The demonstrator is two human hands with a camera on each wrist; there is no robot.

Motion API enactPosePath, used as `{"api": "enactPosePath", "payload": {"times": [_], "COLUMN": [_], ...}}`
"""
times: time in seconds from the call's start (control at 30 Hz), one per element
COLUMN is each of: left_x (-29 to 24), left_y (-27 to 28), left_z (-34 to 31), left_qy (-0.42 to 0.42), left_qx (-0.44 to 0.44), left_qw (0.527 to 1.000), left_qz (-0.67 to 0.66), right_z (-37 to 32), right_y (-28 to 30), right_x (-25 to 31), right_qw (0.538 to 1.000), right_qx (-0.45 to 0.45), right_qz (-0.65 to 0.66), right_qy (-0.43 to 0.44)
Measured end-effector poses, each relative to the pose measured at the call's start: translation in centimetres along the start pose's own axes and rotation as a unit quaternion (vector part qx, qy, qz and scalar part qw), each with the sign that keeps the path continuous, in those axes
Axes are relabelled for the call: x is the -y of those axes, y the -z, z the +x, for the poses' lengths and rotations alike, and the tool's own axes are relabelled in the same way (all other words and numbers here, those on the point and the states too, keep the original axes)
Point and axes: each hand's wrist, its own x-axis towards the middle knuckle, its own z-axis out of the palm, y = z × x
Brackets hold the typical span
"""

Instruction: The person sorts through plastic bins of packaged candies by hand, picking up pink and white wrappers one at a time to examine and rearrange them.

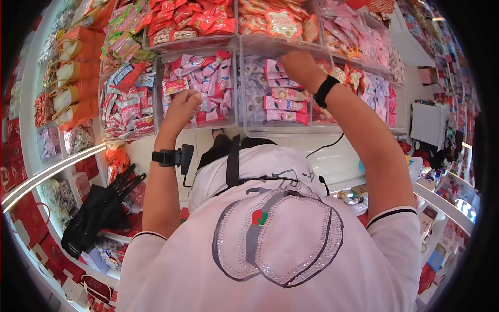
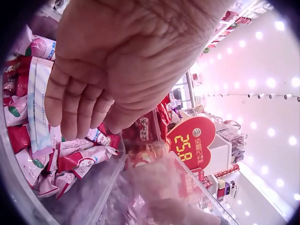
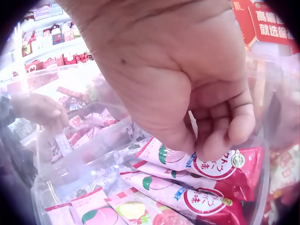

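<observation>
In the head view, my left hand (image 1: 182,110) is over a clear bin of pink and red packets (image 1: 210,106). Its fingers lie long and lightly bent in the left wrist view, beside a pale striped packet (image 2: 40,105); whether they touch it is unclear. My right hand (image 1: 301,68) reaches into the neighbouring bin, above a column of pink packets (image 1: 285,104). Seen from the right wrist, its curled fingertips and thumb grip the middle of the uppermost pink packet (image 3: 159,154), with similar packets lying side by side below. The fingers partly cover its printing.
Bins of red packets (image 1: 192,23) and pale-red packets (image 1: 278,23) stand behind. A bin of mixed packets (image 1: 127,104) is at the left, with orange bags (image 1: 86,67) beyond. Clear walls divide the bins. A heart-shaped red sign (image 2: 192,143) stands beyond them.
</observation>
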Motion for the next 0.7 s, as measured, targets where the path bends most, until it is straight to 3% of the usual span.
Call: {"api": "enactPosePath", "payload": {"times": [0.07, 0.37, 0.5, 0.6, 0.7], "left_x": [0.4, 0.4, -0.4, 0.0, 0.0], "left_y": [0.0, 0.0, 0.9, 2.2, 2.9], "left_z": [-0.3, -0.3, -0.6, 0.2, 0.8], "left_qy": [0.003, -0.008, -0.015, -0.059, -0.1], "left_qx": [-0.004, 0.005, -0.06, -0.124, -0.141], "left_qw": [1.0, 1.0, 0.998, 0.99, 0.984], "left_qz": [0.0, -0.022, -0.015, -0.034, 0.046], "right_z": [-0.7, 0.0, 0.0, 1.5, -0.8], "right_y": [1.2, -2.4, -2.8, -4.2, 4.2], "right_x": [0.5, -0.3, -1.6, -4.0, -2.6], "right_qw": [0.998, 0.997, 0.989, 0.985, 0.964], "right_qx": [-0.053, 0.008, 0.069, 0.005, 0.018], "right_qz": [-0.003, 0.07, 0.134, 0.154, 0.261], "right_qy": [0.031, -0.015, 0.002, 0.073, 0.04]}}
